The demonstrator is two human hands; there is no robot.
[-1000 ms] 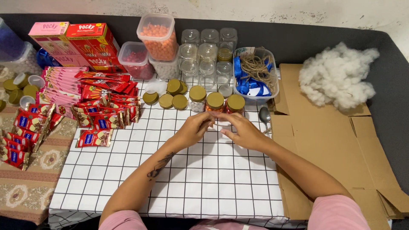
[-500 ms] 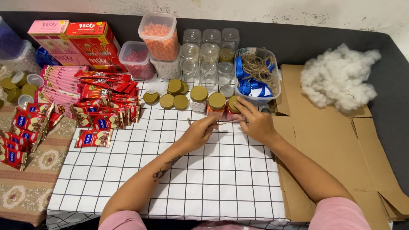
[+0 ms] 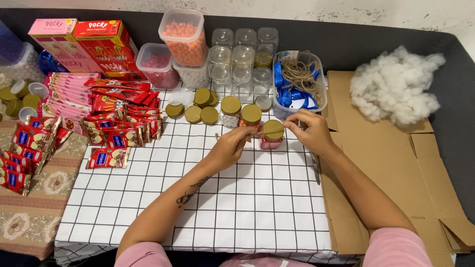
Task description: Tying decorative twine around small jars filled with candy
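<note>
A small clear jar (image 3: pixel 272 135) with a gold lid and pink filling stands on the white checked cloth (image 3: pixel 208 198). My left hand (image 3: pixel 232 145) is just left of it, fingers pinched on a thin twine that runs to the jar. My right hand (image 3: pixel 308 129) is just right of the jar, fingers pinched on the twine's other end. Two more gold-lidded filled jars (image 3: pixel 241 112) stand right behind.
Loose gold lids (image 3: pixel 195 108) and empty glass jars (image 3: pixel 242 58) sit at the back, beside tubs of beads (image 3: pixel 183 37). A clear tub (image 3: pixel 299 84) holds twine and blue tags. Snack boxes and packets (image 3: pixel 106 116) lie left; flat cardboard (image 3: pixel 386 163) and white stuffing (image 3: pixel 394 86) lie right.
Both hands have shifted right and slightly back with the jar. They have spread apart, so the jar now stands between them with the twine drawn across it.
</note>
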